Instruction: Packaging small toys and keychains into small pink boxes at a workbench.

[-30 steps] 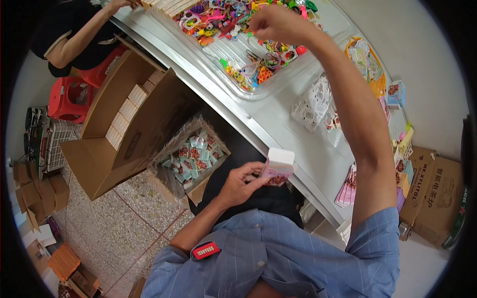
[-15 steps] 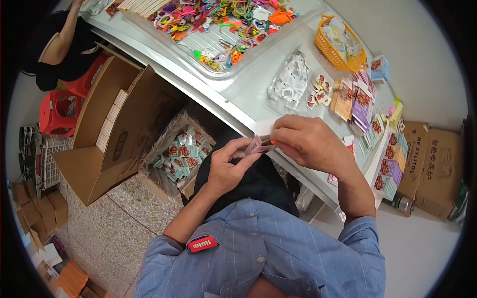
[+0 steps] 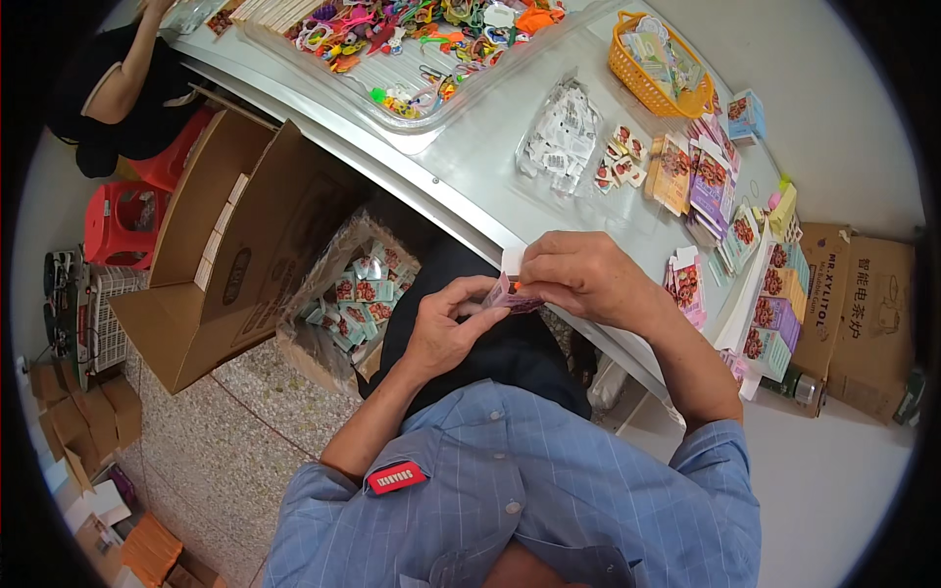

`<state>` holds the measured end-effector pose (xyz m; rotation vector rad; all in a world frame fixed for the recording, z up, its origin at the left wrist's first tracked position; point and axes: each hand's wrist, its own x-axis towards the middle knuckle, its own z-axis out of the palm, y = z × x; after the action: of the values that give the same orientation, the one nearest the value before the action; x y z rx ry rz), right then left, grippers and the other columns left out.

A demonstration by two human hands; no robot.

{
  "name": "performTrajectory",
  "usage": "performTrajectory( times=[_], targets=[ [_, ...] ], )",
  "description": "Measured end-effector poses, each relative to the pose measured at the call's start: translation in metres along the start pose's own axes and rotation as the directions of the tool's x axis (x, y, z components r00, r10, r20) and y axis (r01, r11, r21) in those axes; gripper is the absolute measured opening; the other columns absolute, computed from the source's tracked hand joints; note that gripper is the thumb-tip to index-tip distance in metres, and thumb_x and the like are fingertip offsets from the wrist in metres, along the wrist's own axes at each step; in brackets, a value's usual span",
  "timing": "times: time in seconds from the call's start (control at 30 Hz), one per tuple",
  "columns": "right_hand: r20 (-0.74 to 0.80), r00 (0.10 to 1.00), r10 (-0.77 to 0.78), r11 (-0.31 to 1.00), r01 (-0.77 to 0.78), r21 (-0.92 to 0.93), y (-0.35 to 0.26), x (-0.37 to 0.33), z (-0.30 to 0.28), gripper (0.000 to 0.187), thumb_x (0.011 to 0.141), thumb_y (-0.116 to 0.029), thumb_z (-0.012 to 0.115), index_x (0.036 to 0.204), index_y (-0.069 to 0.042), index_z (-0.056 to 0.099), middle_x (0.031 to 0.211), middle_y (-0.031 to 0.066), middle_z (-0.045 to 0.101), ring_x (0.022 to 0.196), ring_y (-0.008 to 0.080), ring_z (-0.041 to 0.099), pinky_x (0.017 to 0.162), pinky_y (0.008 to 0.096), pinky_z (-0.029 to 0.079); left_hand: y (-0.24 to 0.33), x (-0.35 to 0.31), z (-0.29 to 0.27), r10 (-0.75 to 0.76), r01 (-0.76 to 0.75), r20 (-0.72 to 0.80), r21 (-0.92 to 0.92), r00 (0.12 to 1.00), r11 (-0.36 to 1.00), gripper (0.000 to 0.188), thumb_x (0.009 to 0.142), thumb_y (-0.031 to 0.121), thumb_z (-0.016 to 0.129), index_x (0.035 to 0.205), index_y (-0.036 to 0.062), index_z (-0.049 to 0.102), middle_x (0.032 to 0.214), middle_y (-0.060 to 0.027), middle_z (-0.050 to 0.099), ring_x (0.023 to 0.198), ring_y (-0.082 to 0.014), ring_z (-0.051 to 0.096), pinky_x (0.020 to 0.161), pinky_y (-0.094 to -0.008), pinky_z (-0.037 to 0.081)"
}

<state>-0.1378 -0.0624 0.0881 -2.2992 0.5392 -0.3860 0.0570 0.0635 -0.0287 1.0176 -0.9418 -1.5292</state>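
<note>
The person's left hand (image 3: pixel 446 328) is curled, with the thumb on one side and the fingers on the other, and between them it has a small pink box (image 3: pixel 500 295). This box is in front of the person, above the dark-clothed lap and close to the near edge of the pale table (image 3: pixel 470 176). Its white flap (image 3: pixel 512 260) stands raised.

The right hand (image 3: pixel 578 279) is at the top of the box, its fingers bent and drawn toward the thumb. Something small and orange shows beside these fingertips, but one cannot tell if they grip it, nor what it is.

On the table, farther away, there is a clear tray (image 3: pixel 377 76) which contains many colourful little toys (image 3: pixel 368 29). Nearer to the right hand lie a clear bag of white packets (image 3: pixel 561 137), some small printed pieces (image 3: pixel 619 162) and an orange-yellow basket (image 3: pixel 642 83). To the left of the lap, a lined carton (image 3: pixel 309 338) holds green packets (image 3: pixel 358 299), and beside it stands a taller brown carton (image 3: pixel 260 230).
</note>
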Motion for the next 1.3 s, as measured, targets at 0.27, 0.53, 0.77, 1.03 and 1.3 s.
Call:
performTrajectory(
  times=[0.27,0.53,0.77,1.03,1.3],
  targets=[
    [-0.019,0.999,0.037,0.999,-0.038,-0.007,0.006,-0.009,0.001,0.023,0.081,-0.003,0.076,0.103,-0.006,0.070,0.092,0.0108,0.068,0.087,0.0315,0.067,0.075,0.0409,0.054,0.002,0.003,-0.002,-0.034,0.034,0.036,0.001,0.999,0.999,0.033,0.093,0.002,0.072,0.124,-0.0031,0.063,0.115,-0.0113,0.070,0.101,-0.0140,0.069,0.088,-0.0272,0.057],
    [0.001,1.000,0.006,0.995,-0.006,-0.102,0.012,-0.008,0.008,0.023,0.079,-0.004,0.078,0.101,-0.007,0.072,0.090,0.0092,0.066,0.084,0.0287,0.065,0.073,0.0388,0.053,-0.003,0.002,-0.010,-0.053,0.053,0.002,0.017,0.999,0.998,0.031,0.093,0.002,0.073,0.122,-0.0031,0.065,0.114,-0.0106,0.070,0.100,-0.0138,0.068,0.088,-0.0268,0.057],
    [-0.022,0.999,0.034,0.989,-0.037,-0.145,0.012,-0.013,0.005,0.021,0.077,-0.014,0.083,0.092,-0.006,0.071,0.091,0.0091,0.065,0.083,0.0282,0.064,0.071,0.0373,0.052,0.000,0.003,-0.007,-0.030,0.029,0.016,0.109,0.999,0.994,0.034,0.093,-0.001,0.072,0.125,-0.0046,0.063,0.116,-0.0100,0.069,0.100,-0.0130,0.068,0.089,-0.0252,0.056],
    [-0.034,0.992,0.123,0.978,-0.127,-0.168,0.008,-0.018,-0.002,0.020,0.079,-0.019,0.084,0.091,-0.007,0.072,0.092,0.0097,0.064,0.082,0.0281,0.064,0.067,0.0380,0.052,0.007,0.008,-0.002,0.065,-0.070,0.031,0.255,0.997,0.964,0.031,0.092,-0.001,0.072,0.123,-0.0035,0.065,0.116,-0.0082,0.069,0.102,-0.0137,0.067,0.091,-0.0266,0.056],
    [-0.143,0.964,0.223,0.972,-0.232,-0.044,0.004,-0.024,-0.013,0.023,0.083,-0.020,0.083,0.102,-0.009,0.077,0.085,0.0080,0.064,0.079,0.0247,0.065,0.068,0.0356,0.051,0.011,0.023,0.016,0.145,-0.137,-0.056,0.127,0.988,0.982,0.031,0.091,0.001,0.072,0.122,-0.0029,0.067,0.110,-0.0121,0.072,0.100,-0.0165,0.070,0.089,-0.0312,0.058]
  ],
)
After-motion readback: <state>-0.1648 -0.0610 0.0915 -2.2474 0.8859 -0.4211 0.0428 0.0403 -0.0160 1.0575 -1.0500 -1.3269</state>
